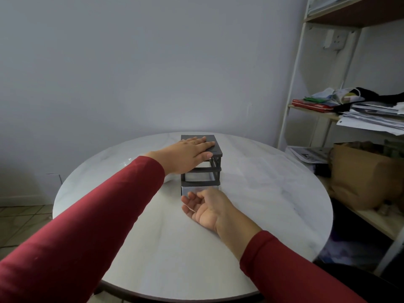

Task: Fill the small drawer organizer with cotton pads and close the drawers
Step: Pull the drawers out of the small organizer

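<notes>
Left hand (pixel 192 154) lies flat, fingers spread, palm down on the dark lid of the drawer organizer (pixel 202 162), gripping nothing, just pressing on top. Right hand (pixel 205 206) sits low on the tabletop (pixel 273 193) just in front of the organizer, palm turned up and fingers loosely curled, empty as far as can be seen, fingertips right at the clear bottom drawer (pixel 196 190), which sticks out a little from the dark frame. The organizer stands upright near the middle of the round white tabletop, a bit toward the far edge, with bare surface all around it and plenty of room to the right and near side. A shelf unit (pixel 328 110) stacked with papers stands beyond the right rim, a brown paper bag (pixel 358 176) beneath it. The upper slots look see-through; what is inside them is hard to make out. Both red sleeves run off the bottom of the view.
</notes>
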